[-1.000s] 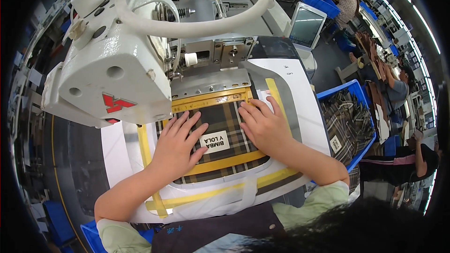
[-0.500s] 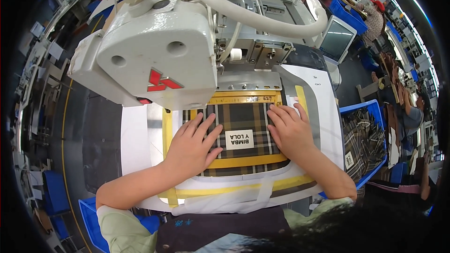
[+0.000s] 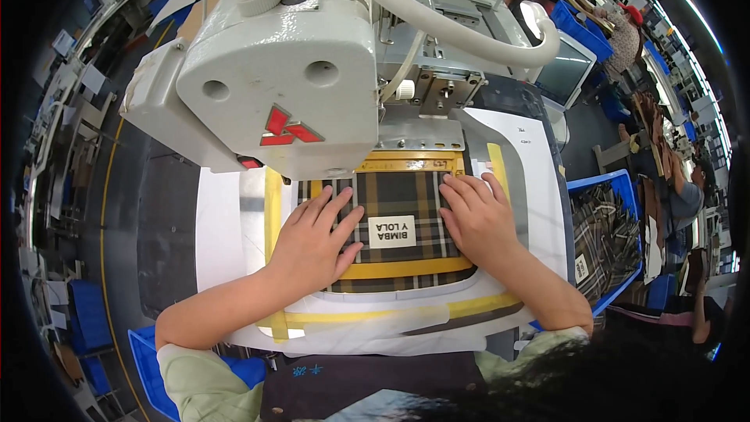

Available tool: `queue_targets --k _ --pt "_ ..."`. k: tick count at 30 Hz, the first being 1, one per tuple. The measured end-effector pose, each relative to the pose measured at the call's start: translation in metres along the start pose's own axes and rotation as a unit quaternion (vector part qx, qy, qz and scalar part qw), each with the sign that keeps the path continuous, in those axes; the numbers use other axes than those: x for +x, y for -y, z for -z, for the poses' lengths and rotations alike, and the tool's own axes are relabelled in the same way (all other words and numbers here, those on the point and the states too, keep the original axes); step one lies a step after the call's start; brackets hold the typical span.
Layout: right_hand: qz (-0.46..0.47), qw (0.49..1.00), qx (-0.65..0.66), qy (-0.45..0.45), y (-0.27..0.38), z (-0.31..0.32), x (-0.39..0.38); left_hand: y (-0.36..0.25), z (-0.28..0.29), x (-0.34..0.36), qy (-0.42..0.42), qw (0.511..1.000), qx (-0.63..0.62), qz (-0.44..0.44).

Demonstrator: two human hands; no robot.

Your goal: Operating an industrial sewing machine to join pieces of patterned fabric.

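A plaid fabric panel (image 3: pixel 398 195), dark with brown and white lines, lies flat under the head of an industrial sewing machine (image 3: pixel 289 101). On it sits a cream rectangular label (image 3: pixel 392 231) with black lettering. Yellow strips frame the panel; one strip (image 3: pixel 398 267) crosses its near part. My left hand (image 3: pixel 316 230) rests on the panel's left side, palm down with fingers spread. On the right edge my right hand (image 3: pixel 480 215) lies flat, fingers stretched toward the metal clamp bar (image 3: pixel 422 138). Neither hand grasps anything. The needle area is hidden behind the machine head.
White template sheets (image 3: pixel 539 187) edged with yellow tape surround the panel. To the right, a blue bin (image 3: pixel 633 187) is heaped with plaid pieces; part of another blue bin (image 3: pixel 144 355) shows at lower left. A screen (image 3: pixel 564 70) stands at back right. Other people work farther off.
The machine head appears farther right, while the panel and clamp sit slightly farther left in view. Both hands shift left with the panel, keeping their flat pose on it.
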State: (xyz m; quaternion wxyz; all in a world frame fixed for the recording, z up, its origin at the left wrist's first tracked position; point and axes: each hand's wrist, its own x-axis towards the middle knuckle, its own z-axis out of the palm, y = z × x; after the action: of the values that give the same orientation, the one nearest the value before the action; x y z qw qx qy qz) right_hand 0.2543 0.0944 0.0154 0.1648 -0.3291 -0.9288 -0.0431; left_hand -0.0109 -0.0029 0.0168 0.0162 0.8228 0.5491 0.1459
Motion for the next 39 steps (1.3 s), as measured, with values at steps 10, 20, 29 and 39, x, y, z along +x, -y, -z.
queue_targets --k 10,20,29,39 --pt "0.027 0.999 0.015 -0.006 -0.001 -0.001 0.006 0.003 0.009 -0.003 0.003 1.000 0.017 0.021" --pt "0.084 0.996 0.034 -0.019 0.010 -0.015 0.018 0.009 0.017 -0.010 0.023 0.997 0.052 0.046" --pt "0.112 0.991 0.074 -0.020 0.020 -0.024 0.031 0.005 0.001 0.008 0.000 1.000 -0.006 0.004" --pt "0.131 0.982 0.126 -0.044 0.044 -0.039 0.047 0.018 -0.002 0.003 0.001 1.000 -0.002 0.008"
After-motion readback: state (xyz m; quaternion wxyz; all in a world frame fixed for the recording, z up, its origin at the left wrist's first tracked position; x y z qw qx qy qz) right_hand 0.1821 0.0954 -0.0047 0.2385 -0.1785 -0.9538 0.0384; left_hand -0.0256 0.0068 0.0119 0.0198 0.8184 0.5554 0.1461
